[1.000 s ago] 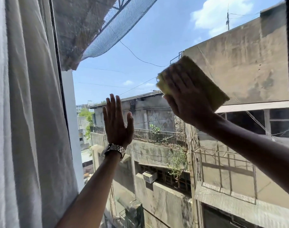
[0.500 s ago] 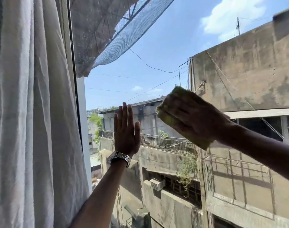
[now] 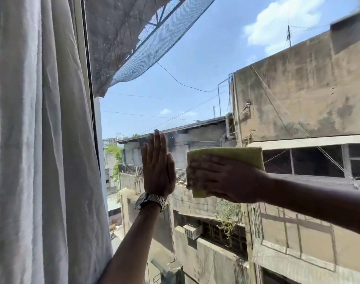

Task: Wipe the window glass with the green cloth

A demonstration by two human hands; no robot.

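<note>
green cloth (image 3: 236,155) slid lower, pressed by flat right hand (image 3: 222,179), left hand (image 3: 157,173) flat on glass (image 3: 205,48) near curtain (image 3: 41,140).

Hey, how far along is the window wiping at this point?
Done: no wiped patch shows clearly. In hand: the right hand presses the green cloth flat on the window glass mid-pane; the left hand rests flat beside it. Left: the specked upper left corner, probably the rest too.

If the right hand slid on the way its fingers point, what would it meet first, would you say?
Most likely the left hand, flat on the window glass just left of the green cloth under the right hand; a narrow gap separates them, though depth is uncertain.
</note>
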